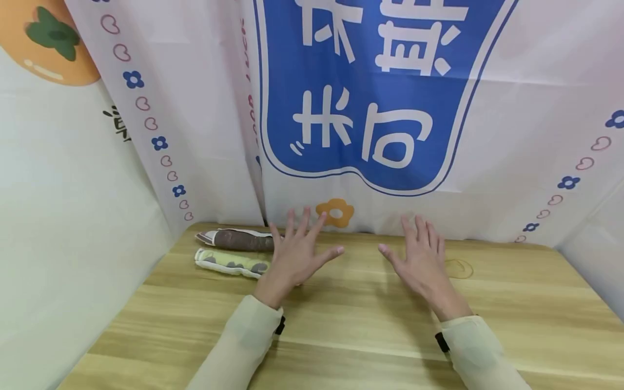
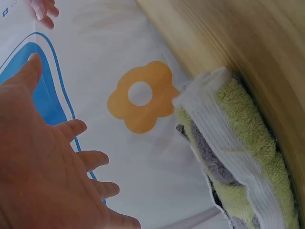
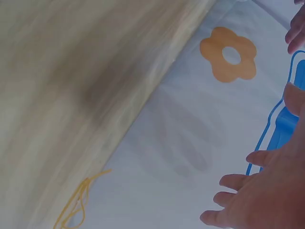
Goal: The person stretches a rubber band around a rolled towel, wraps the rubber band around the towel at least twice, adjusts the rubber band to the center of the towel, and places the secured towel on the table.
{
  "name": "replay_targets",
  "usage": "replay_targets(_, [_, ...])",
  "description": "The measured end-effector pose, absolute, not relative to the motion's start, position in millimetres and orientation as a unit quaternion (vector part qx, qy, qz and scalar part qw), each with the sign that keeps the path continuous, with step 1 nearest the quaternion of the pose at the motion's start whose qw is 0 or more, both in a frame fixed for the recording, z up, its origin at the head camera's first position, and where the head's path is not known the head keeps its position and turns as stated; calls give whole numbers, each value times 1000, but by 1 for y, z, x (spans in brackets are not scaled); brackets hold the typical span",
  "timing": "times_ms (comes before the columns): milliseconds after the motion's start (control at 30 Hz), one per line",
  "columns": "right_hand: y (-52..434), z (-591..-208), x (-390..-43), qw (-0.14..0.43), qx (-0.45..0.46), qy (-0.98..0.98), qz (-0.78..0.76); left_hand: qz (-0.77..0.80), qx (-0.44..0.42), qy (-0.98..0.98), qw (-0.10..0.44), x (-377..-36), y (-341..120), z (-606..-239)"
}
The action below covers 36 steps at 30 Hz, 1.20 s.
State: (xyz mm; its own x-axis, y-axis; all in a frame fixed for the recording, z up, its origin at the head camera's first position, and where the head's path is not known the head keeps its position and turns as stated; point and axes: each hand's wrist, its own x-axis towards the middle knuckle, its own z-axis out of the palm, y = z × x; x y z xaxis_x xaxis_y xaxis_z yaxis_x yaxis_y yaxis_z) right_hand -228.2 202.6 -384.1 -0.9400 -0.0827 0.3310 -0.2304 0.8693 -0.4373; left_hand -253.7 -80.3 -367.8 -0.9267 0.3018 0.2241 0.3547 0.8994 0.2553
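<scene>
My left hand [image 1: 294, 257] is held with fingers spread over the table, palm side showing in the left wrist view, and holds nothing. Just left of it lie two rolled towels: a brown one [image 1: 244, 240] with a white edge behind, and a yellow-green one [image 1: 229, 262] with grey patches in front. The left hand overlaps their right ends in the head view. Up close, the yellow-green towel [image 2: 238, 157] shows a fuzzy pile and white edging. My right hand [image 1: 421, 260] has its fingers extended and is likewise bare. Beside it are thin yellow loops [image 1: 472, 269], like rubber bands.
The wood-grain table [image 1: 341, 336] ends at a hanging white sheet [image 1: 512, 135] with a blue panel [image 1: 365, 70] and an orange flower [image 1: 349, 213]. A white wall covering [image 1: 73, 216] borders the table's left side.
</scene>
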Motion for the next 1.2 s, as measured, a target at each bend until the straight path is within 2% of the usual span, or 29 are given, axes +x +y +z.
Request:
replay_targets(367, [217, -380, -227, 147, 88, -954, 247, -155, -185, -967, 82, -252, -86, -369])
replay_targets(800, [233, -374, -229, 135, 134, -955, 226, -142, -198, -965, 95, -253, -123, -375])
replay_targets(1200, [258, -376, -231, 139, 155, -948, 241, -139, -194, -969, 64, -257, -150, -376])
